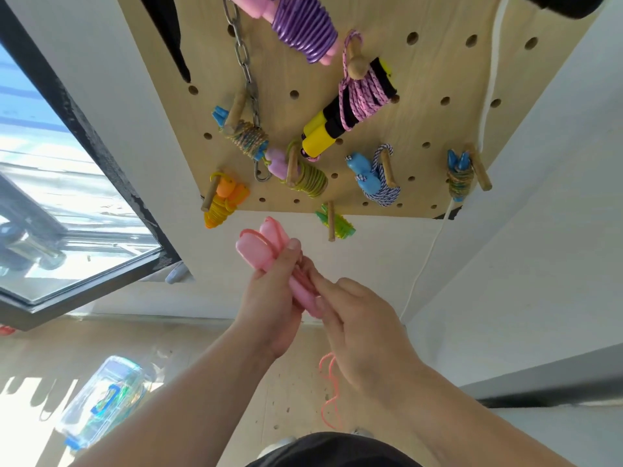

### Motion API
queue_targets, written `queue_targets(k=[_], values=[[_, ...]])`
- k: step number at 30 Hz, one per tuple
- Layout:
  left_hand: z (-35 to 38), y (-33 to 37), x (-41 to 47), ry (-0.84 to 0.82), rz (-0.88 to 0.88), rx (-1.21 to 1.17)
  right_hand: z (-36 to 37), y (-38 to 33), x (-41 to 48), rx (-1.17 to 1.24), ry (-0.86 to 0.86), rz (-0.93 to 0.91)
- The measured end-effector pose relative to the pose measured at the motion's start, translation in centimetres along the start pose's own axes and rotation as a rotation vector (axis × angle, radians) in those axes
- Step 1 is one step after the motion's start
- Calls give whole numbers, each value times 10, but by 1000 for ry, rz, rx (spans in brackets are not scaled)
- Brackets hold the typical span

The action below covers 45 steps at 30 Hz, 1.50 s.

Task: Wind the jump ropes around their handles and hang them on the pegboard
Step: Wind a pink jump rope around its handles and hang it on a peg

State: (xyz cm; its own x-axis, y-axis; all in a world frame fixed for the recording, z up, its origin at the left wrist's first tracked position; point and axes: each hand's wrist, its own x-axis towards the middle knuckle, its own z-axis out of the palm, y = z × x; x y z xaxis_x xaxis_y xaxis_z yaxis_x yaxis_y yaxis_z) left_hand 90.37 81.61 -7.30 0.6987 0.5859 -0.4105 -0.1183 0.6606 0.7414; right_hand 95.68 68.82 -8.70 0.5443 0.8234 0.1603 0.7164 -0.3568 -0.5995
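Container: one clear plastic box [101, 396] with blue latches lies on the floor, below and well to the left of the left hand. Blue and green contents show through its wall; they are too blurred to identify.

Left hand [269, 298]: closed firmly round a pair of pink handles [256, 246], thumb laid across them. The handle ends project above the fist.

Right hand [364, 332]: just beside the left. Its fingers, lightly bent, are laid against the lower handles, where turns of pink rope [328, 392] sit. The thumb is hidden, so it cannot be told whether the rope is pinched. The loose rope emerges beneath this palm and hangs toward the floor.

Pegboard [421, 96]: directly above both hands, apart from them. Wound ropes hang on its pegs, among them a purple rope [303, 28], an orange rope [222, 203] and a green rope [337, 222].
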Motion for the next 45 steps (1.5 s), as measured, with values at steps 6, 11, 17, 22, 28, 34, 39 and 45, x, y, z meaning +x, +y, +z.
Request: queue_targets(k=[6,11,17,22,28,34,39,45], values=[[6,-8,-8,-114,72,56,-17,17,-5,432,12,139],[14,-11,-7,-168,130,-13,-16,21,-6,367,-129,301],[13,-16,-9,-206,170,198,-20,24,7,641,-258,390],[1,-23,-5,-171,169,237,-22,30,11,1244,-314,596],[-11,-26,-3,-36,122,228,-7,34,13,1300,-232,623],[-33,-16,0,409,451,511,-9,35,14,974,-187,604],[-49,17,3,-226,1024,1875,-12,37,15,870,-207,531],[-21,14,4,-355,695,2333,-17,41,17,829,-241,449]])
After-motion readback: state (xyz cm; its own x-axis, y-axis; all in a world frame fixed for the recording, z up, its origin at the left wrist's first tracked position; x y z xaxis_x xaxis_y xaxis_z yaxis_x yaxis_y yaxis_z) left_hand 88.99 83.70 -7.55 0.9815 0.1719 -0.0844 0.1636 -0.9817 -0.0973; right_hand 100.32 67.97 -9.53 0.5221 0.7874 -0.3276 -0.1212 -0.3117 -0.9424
